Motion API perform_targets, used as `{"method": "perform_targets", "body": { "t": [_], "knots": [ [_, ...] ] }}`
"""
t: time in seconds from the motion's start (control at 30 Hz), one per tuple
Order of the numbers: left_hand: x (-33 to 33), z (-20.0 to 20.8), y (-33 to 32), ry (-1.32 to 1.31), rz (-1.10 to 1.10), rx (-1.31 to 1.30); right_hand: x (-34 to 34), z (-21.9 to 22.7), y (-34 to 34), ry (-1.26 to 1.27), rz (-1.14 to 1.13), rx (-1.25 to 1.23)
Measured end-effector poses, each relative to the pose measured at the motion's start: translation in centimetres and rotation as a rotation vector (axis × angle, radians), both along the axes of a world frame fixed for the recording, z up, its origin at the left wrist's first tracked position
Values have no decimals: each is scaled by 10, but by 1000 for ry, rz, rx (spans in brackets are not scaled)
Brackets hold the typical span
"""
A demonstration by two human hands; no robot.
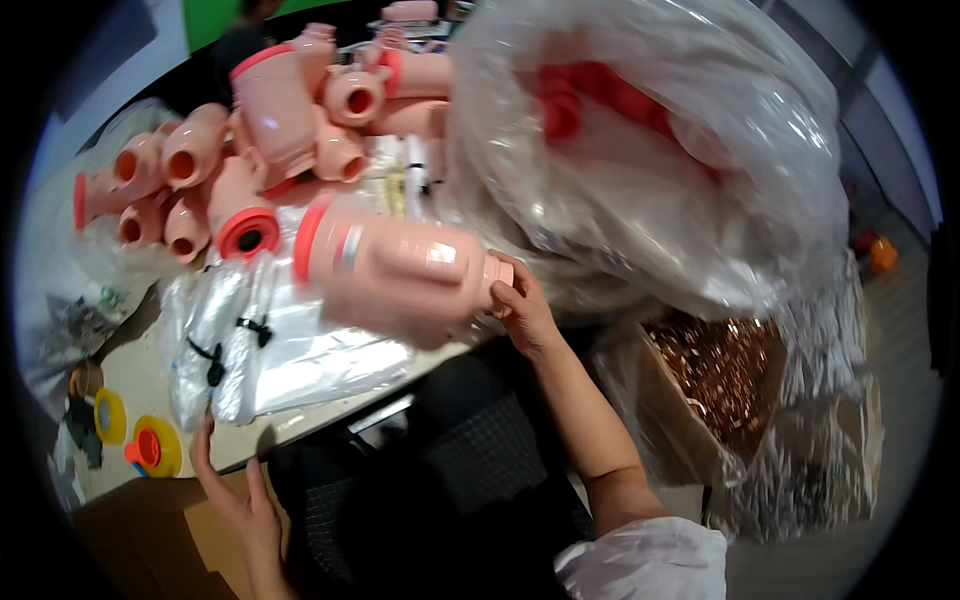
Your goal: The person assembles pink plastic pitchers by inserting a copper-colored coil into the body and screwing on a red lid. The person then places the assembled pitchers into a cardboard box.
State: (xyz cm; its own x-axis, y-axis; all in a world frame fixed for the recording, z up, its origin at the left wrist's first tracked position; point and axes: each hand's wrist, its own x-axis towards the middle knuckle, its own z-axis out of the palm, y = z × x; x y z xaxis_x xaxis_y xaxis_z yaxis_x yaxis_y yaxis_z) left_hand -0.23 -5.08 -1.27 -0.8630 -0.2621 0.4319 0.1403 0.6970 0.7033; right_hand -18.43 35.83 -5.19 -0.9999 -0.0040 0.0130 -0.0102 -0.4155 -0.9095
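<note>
My right hand [527, 315] grips a large pink bottle [385, 265] by its narrow neck. The bottle lies sideways in the air above the table, its red-rimmed base to the left, its lower side blurred. My left hand [238, 505] holds nothing, its fingers apart, by the table's front edge. Flat clear plastic bags [325, 365] lie on the table below the bottle. Beside them are bundles of clear plastic [215, 310] with black ties. Behind these is a heap of similar pink bottles [272, 115], several with open necks facing me.
A big clear plastic sack [640, 210] with red and pink pieces inside stands at the right. Below it sits an open carton [710, 385] of shiny copper-coloured pieces. Yellow tape rolls [165, 450] lie on the table's left, above a brown cardboard box [150, 530].
</note>
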Motion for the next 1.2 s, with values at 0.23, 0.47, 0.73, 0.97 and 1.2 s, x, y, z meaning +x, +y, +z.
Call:
{"method": "perform_targets", "body": {
  "t": [0.23,0.47,0.73,0.97,1.2],
  "knots": [
    [-83,-24,168,-681,-1038,736,129,54,-4,23,565,395],
    [-33,-45,86,-629,-662,1050,188,96,143,-58,-440,861],
    [-26,-49,93,-597,-601,1099,200,52,299,-535,-398,1509],
    [-22,-51,89,-546,-578,1088,194,45,306,-416,-391,1518],
    [-23,-56,95,-553,-669,1075,214,55,314,-400,-431,1322]
  ]
}}
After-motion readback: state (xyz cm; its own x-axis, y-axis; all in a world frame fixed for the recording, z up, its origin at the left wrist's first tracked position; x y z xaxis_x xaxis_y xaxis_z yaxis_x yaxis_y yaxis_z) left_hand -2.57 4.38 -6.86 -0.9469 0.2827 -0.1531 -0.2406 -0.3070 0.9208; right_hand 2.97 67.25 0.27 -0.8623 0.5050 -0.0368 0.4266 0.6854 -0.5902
